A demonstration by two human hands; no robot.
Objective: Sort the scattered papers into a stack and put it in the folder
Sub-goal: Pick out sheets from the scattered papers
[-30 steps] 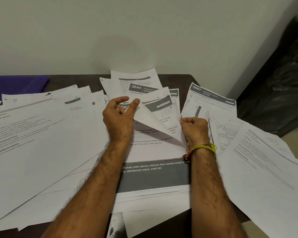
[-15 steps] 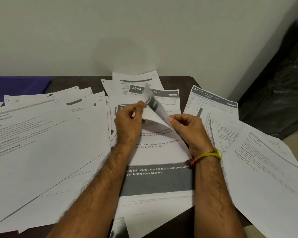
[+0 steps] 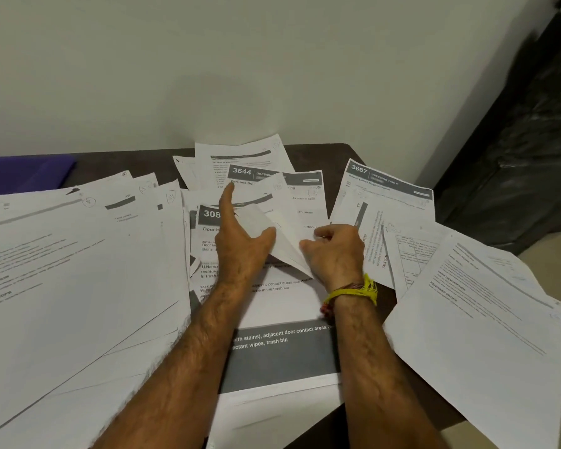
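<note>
Printed white papers lie scattered over the dark table (image 3: 123, 165). In the middle, a bent sheet (image 3: 284, 218) arches up above the centre pile (image 3: 282, 358), whose top page has a grey band. My left hand (image 3: 240, 244) lies against the sheet's left side, index finger straight and pointing away, thumb spread on the fold. My right hand (image 3: 334, 254), with a yellow thread at the wrist, has its fingers curled on the sheet's right edge. The purple folder (image 3: 23, 175) lies at the far left, partly under papers.
A big overlapping fan of sheets (image 3: 72, 270) covers the left half of the table. More sheets (image 3: 467, 303) hang over the right edge. Pages numbered 3644 (image 3: 243, 171) and 3667 (image 3: 389, 186) lie at the back by the wall. A dark cabinet (image 3: 525, 140) stands to the right.
The lifted sheet has come down and bent towards the right. My left index finger has let go of its corner and straightened out. My right hand has moved slightly right with the edge.
</note>
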